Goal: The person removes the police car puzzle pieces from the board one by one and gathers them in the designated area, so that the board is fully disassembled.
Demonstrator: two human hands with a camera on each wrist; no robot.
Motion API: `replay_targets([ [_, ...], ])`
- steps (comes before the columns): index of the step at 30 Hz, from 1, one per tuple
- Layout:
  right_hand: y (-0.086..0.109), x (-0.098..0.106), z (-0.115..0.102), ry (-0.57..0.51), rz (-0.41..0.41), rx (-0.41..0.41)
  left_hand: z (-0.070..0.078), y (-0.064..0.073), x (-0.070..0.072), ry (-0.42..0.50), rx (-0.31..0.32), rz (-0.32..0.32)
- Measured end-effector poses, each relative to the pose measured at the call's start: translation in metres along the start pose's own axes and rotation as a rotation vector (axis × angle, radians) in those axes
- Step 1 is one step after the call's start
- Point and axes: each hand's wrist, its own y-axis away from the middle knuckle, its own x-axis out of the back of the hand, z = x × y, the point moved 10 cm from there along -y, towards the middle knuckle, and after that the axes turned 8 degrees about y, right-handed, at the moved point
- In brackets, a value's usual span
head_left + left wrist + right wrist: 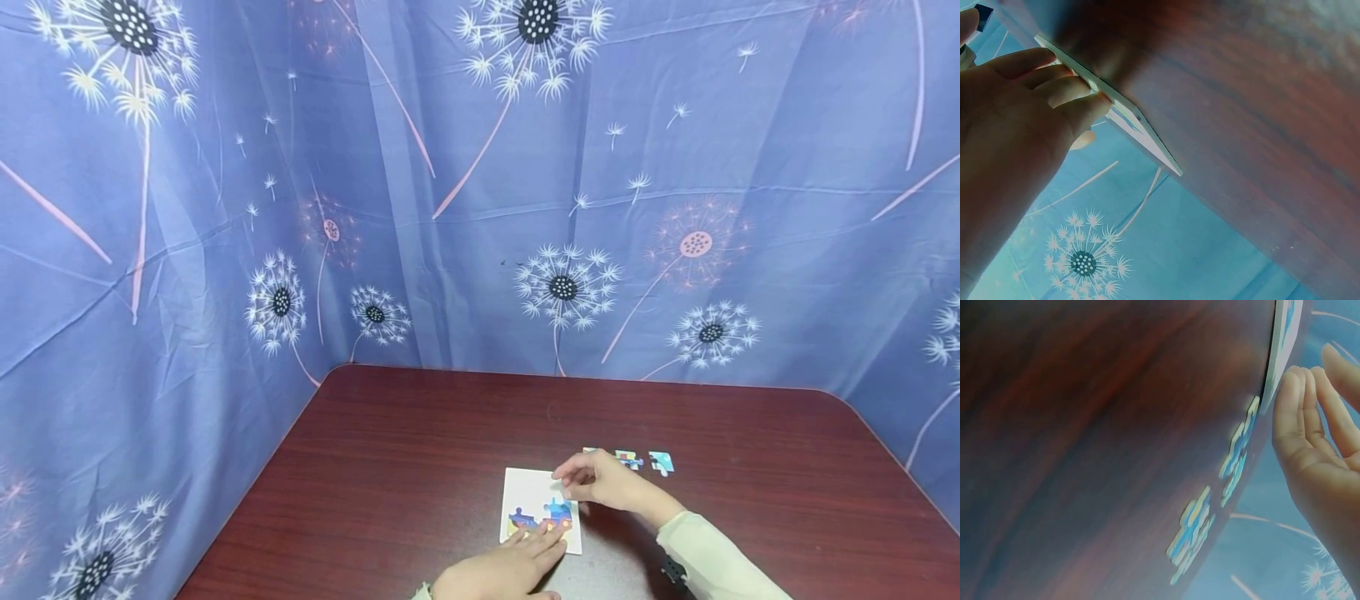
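Observation:
A white square puzzle board (527,485) lies on the table, with colourful jigsaw pieces (557,510) on its near half. My left hand (508,564) rests on the board's near edge, fingers stretched over the lower pieces and partly covering them. In the left wrist view, the fingers (1066,94) lie along the board's edge. Over the far right corner of the board is my right hand (611,482), its fingers loosely bent. The right wrist view shows a gap between thumb and fingers, with no piece in it.
Several loose jigsaw pieces (661,462) lie on the dark red wooden table (420,433), beyond and right of the board, one partly behind the right hand. A blue dandelion-print curtain (465,275) hangs around the table's back and left edges.

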Motion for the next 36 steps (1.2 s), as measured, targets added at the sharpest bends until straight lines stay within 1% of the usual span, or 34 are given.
replay_targets([
  [3, -0.001, -0.006, -0.003, -0.018, -0.026, 0.019, -0.001, 0.000, -0.001, 0.013, 0.006, -0.010],
  [5, -0.001, -0.009, -0.004, -0.026, -0.042, 0.023, 0.000, 0.000, 0.000, 0.006, 0.007, -0.013],
  [11, 0.000, -0.012, -0.006, 0.015, -0.060, 0.058, 0.000, 0.000, 0.000, 0.020, 0.019, -0.027],
  [16, 0.001, -0.014, -0.005, 0.044, -0.074, 0.035, 0.000, 0.000, -0.001, 0.050, 0.026, -0.035],
  [19, 0.001, -0.015, -0.003, 0.051, -0.079, 0.020, -0.001, 0.000, -0.001, 0.047, 0.029, -0.032],
  [26, 0.001, -0.016, -0.002, 0.047, -0.078, 0.014, -0.002, -0.001, 0.000, 0.033, 0.038, -0.020],
  [36, 0.001, -0.016, 0.000, 0.054, -0.064, 0.016, 0.000, 0.000, -0.001, 0.007, 0.012, -0.013],
])
